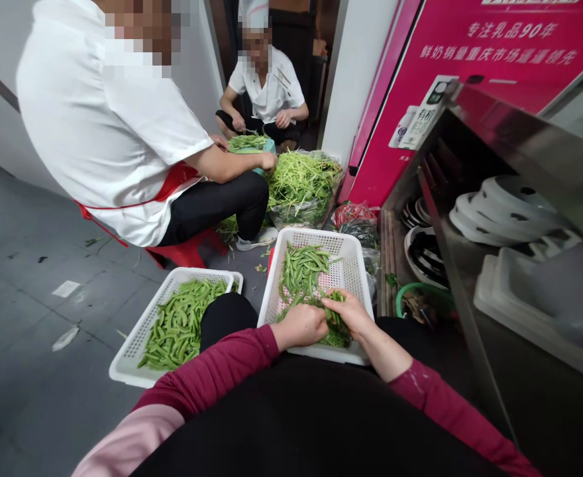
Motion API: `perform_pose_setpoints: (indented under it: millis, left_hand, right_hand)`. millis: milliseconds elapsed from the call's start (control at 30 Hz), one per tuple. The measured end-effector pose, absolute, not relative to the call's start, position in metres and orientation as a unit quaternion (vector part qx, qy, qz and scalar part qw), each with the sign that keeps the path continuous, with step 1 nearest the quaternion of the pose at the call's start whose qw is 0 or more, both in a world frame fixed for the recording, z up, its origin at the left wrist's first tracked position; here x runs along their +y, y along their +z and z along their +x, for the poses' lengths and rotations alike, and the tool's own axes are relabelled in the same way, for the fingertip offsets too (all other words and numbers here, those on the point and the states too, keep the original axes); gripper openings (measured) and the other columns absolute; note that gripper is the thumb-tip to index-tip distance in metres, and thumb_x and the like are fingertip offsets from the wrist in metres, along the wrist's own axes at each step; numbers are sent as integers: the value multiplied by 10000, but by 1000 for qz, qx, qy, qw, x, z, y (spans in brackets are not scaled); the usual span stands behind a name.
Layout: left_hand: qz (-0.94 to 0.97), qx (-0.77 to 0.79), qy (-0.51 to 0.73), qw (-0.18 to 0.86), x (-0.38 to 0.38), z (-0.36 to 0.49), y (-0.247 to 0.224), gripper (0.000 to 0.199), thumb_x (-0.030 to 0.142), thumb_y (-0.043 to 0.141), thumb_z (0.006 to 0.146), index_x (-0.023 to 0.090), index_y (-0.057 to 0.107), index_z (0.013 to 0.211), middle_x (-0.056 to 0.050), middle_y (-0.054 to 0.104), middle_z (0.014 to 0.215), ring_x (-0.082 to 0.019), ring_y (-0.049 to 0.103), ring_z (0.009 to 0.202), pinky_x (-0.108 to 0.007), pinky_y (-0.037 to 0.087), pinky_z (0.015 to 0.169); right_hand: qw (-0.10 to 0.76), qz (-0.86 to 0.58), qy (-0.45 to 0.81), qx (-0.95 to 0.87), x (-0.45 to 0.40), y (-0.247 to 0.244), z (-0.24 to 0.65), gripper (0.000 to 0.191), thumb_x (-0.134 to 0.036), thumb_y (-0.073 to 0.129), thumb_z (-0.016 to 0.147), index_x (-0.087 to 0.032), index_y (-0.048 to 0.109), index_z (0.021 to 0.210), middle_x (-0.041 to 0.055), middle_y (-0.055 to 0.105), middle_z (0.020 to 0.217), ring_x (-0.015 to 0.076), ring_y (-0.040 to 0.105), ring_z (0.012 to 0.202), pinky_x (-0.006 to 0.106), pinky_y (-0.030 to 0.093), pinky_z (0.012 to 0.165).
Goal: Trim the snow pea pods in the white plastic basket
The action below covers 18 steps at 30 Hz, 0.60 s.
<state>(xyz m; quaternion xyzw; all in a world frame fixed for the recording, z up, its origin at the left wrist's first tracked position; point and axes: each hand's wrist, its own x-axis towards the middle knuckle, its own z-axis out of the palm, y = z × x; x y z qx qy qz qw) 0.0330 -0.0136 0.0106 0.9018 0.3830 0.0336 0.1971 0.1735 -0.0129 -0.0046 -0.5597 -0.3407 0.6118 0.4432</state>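
A white perforated basket [270, 291] rests at my lap with green pea pods [304, 265] in its upper part and small green trimmings near its front. Over its front half, my left hand [302, 325] is closed in a pinch; what its fingertips hold is too small to name. Just to the right, my right hand [350, 311] is wrapped round several green pods, its fingertips close to the left hand. Another white basket [127, 358], full of green pods [179, 324], stands on the floor to the left, beside my knee.
A person in white [122, 132] sits on a red stool [187, 250] at the left. Another person [270, 83] crouches behind a large bag of greens [304, 182]. At the right are a metal shelf [520, 139] with white dishes and a green-rimmed container [421, 286].
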Motion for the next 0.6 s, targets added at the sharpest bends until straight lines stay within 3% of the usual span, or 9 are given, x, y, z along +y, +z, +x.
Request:
perform_pose_setpoints:
  millis: [300, 367, 467, 533, 600]
  left_hand:
    - [795, 566, 72, 208, 21, 0, 15, 276, 237, 347, 787, 155, 602, 721, -44, 589, 662, -154, 553, 662, -247, 407, 634]
    - [807, 553, 73, 196, 21, -2, 16, 245, 211, 369, 782, 152, 592, 866, -60, 593, 795, -163, 562, 750, -256, 419, 688]
    - [860, 479, 84, 154, 5, 7, 18, 424, 160, 419, 752, 160, 428, 1176, -107, 485, 1115, -179, 536, 918, -269, 429, 746]
    - [905, 401, 49, 132, -6, 14, 20, 412, 163, 417, 766, 171, 420, 1178, -116, 464, 1128, -195, 535, 928, -289, 442, 732]
    - [934, 333, -16, 129, -12, 20, 21, 279, 145, 391, 781, 156, 523, 1027, -106, 534, 983, -203, 563, 844, -302, 450, 692]
  right_hand:
    - [309, -517, 694, -394, -28, 10, 201, 345, -347, 716, 559, -181, 518, 787, -76, 491, 525, 62, 422, 369, 178, 310, 331]
    - [291, -525, 693, -399, -31, 9, 203, 340, -350, 707, 566, -171, 528, 793, -61, 512, 538, 65, 425, 369, 179, 301, 327]
    - [269, -550, 674, -413, -33, 5, 203, 327, -358, 682, 588, -158, 554, 813, -34, 552, 563, 72, 435, 386, 187, 303, 341]
    - [250, -556, 651, -453, -32, 2, 204, 280, -336, 663, 602, -149, 579, 793, -20, 571, 588, 79, 459, 432, 199, 336, 389]
    - [215, -547, 618, -522, -31, 2, 205, 216, -304, 641, 619, -145, 608, 762, -14, 584, 614, 90, 487, 499, 212, 373, 468]
